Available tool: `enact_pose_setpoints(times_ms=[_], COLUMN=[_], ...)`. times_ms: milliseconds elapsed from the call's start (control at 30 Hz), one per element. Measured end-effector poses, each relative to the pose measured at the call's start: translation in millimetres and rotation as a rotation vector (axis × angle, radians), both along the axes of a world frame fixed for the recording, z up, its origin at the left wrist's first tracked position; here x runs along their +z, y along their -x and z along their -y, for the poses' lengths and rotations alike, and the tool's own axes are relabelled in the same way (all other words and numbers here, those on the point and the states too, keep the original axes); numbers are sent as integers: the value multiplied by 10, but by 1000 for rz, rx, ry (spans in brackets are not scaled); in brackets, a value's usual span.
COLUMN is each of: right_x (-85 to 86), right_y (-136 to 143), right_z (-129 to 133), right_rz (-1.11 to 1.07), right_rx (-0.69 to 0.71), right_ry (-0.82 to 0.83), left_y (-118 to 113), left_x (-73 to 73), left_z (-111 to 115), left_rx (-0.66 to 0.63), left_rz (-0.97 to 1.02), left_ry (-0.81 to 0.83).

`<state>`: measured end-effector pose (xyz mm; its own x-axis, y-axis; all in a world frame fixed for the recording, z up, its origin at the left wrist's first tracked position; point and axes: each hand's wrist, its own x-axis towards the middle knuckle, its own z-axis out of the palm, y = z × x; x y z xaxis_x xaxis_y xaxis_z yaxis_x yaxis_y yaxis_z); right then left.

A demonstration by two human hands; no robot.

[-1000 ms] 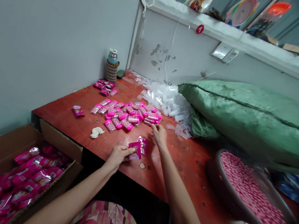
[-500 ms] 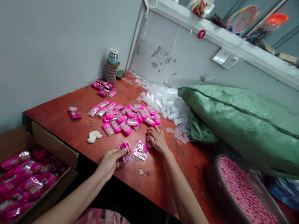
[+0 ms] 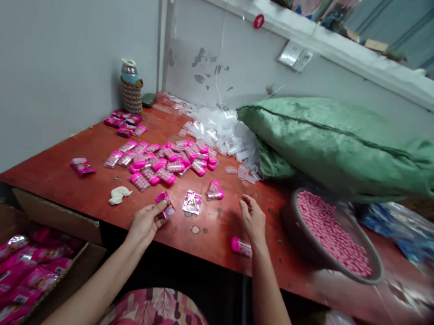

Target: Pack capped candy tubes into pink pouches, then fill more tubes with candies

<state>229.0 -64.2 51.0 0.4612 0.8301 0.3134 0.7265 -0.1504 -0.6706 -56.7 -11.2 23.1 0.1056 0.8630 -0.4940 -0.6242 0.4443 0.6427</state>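
Presently, my left grip is clamped on a pink printed sachet over the tabletop. A second sachet lies flat between my two grips. My right grip is loosely curled; whether its fingertips meet, I cannot tell. One pink-capped candy tube lies near it, toward the front edge.

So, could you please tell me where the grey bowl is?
In the head view, the grey bowl is on the right of the red table, in front of the green sack and right of the right hand.
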Motion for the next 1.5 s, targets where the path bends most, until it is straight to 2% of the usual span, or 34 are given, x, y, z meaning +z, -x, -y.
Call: enact_pose_setpoints(times_ms=[67, 200, 267, 333, 533, 633, 700, 867, 933, 1033, 1133, 1367, 1500], right_x=[8, -33, -85, -142, -215, -213, -188, -53, -24, -32, -60, -129, -159], right_y=[-10, -124, -168, -167, -12, 115, 279, 960, 1208, 1426, 1493, 1510, 1527], right_z=[330, 939, 1109, 1169, 1029, 912, 830, 700, 674, 632, 589, 502, 460], right_rz=[34, 173, 210, 256, 467, 415, 214, -667, -823, -812, -762, -887, -851], right_rx=[13, 202, 270, 280, 165, 101, 112, 242, 263, 249, 216, 314, 311], right_ry=[29, 217, 309, 349, 367, 326, 257, 221, 194, 144, 128, 146, 127], left_y=[5, -102, -208, -311, -430, -440, -455, -487, -488, -490, -501, -474, -434], left_x=[9, 68, 112, 153, 205, 191, 175, 156, 159, 164, 164, 168, 201], left_z=[11, 48, 84, 126, 226, 243, 241, 226, 227, 236, 248, 253, 231], left_rx=[-8, -54, -90, -121, -108, -76, -51, -13, -10, 13, 4, -129, -215], left_rz=[-11, 11, 34, 54, 103, 139, 163, 226, 256, 288, 309, 271, 208], left_ry=[-8, -3, 11, 40, 112, 143, 172, 225, 228, 235, 218, -5, -116])
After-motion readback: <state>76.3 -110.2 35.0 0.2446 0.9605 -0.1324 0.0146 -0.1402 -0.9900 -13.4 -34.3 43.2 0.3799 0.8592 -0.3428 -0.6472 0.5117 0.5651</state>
